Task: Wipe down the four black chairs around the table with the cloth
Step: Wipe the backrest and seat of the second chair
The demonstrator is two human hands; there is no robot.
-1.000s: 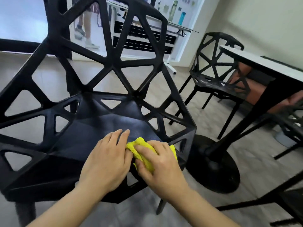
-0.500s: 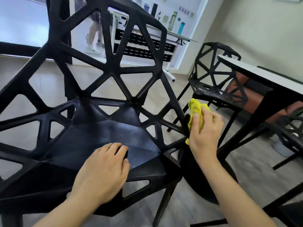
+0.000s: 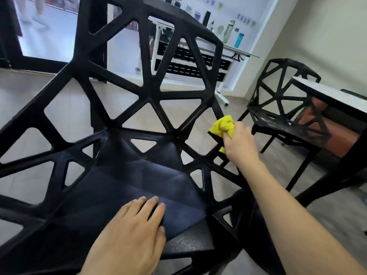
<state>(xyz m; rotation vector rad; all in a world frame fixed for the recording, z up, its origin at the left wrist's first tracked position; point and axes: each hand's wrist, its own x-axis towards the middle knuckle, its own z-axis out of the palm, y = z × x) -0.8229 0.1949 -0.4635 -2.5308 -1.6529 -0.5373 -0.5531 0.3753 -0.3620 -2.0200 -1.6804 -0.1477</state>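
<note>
Cloth (image 3: 222, 126) risen, right fingers (image 3: 236, 135) apparently bunching it

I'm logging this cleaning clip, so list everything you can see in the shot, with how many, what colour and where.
near chair: one, black, open lattice frame, fills the left and centre.
far chair: one, black, same lattice, right of centre beside the table.
cloth: one, yellow, bunched against the right edge of the near chair's backrest.
table: one, pale top on a black frame, right edge.
bottles: several, green, blue and dark, on a shelf at the top; exact count unclear.
floor: pale tiles, seen through the lattice.
left hand: one, fingers flat on the near chair's seat.
right hand: one, gripping the cloth.
</note>
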